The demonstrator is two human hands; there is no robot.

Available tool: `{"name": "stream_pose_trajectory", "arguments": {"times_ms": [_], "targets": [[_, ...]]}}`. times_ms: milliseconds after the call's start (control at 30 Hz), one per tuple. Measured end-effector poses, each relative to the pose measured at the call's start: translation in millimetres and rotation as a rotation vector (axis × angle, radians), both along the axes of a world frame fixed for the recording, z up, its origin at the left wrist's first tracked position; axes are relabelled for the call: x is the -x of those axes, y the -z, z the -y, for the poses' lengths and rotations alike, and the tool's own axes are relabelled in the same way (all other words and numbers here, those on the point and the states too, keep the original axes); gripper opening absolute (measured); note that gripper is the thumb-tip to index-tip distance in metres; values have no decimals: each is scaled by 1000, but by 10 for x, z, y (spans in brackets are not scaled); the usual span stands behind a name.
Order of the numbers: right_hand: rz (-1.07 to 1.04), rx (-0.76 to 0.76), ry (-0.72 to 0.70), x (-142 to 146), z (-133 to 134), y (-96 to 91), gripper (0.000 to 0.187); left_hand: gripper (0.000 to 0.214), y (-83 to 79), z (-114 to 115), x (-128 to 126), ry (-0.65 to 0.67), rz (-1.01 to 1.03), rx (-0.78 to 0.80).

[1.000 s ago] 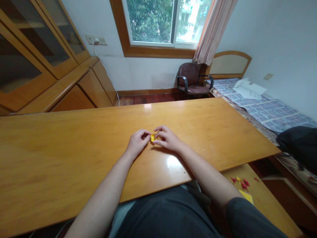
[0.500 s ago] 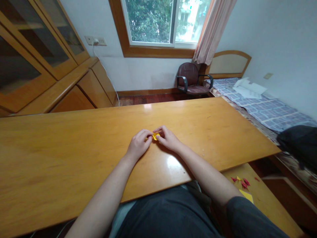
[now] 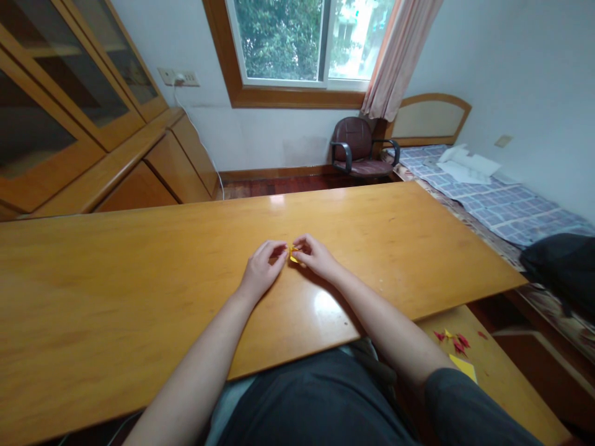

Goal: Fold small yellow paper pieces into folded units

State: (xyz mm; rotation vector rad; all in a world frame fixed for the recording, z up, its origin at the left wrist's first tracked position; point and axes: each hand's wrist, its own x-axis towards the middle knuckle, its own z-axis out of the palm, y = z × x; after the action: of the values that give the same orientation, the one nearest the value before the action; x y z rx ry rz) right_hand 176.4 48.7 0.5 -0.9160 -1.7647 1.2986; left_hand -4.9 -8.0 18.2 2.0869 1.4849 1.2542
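A small piece of folded yellow paper (image 3: 294,255) is held just above or on the wooden table (image 3: 139,297), near its middle. My right hand (image 3: 317,257) pinches it from the right between thumb and fingers, which partly cover it. My left hand (image 3: 264,265) is close by on the left, its fingers curved and thumb slightly apart. A narrow gap seems to separate its fingertips from the paper, and nothing shows in it. The exact folds are too small to make out.
On a lower surface (image 3: 506,378) at right lie several small red folded paper pieces (image 3: 460,344), a yellow one (image 3: 447,333) and a yellow sheet (image 3: 463,368). Beyond the table stand a chair (image 3: 356,145), a bed (image 3: 502,198) with a black bag (image 3: 562,269), and a cabinet (image 3: 130,167).
My left fingertips have come slightly away from the yellow paper. The paper has turned a little in my right hand, which keeps hold of it.
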Motion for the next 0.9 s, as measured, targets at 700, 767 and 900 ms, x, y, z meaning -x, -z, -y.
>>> {"name": "stream_pose_trajectory", "arguments": {"times_ms": [700,767,900], "targets": [[30,-118,65,11,6,-16,10,24,104,-64,45,56,178,268],[39,-123,78,12,6,-14,11,28,113,-61,41,61,203,282],[49,-152,80,12,9,-13,10,28,111,-55,42,77,193,284]]}}
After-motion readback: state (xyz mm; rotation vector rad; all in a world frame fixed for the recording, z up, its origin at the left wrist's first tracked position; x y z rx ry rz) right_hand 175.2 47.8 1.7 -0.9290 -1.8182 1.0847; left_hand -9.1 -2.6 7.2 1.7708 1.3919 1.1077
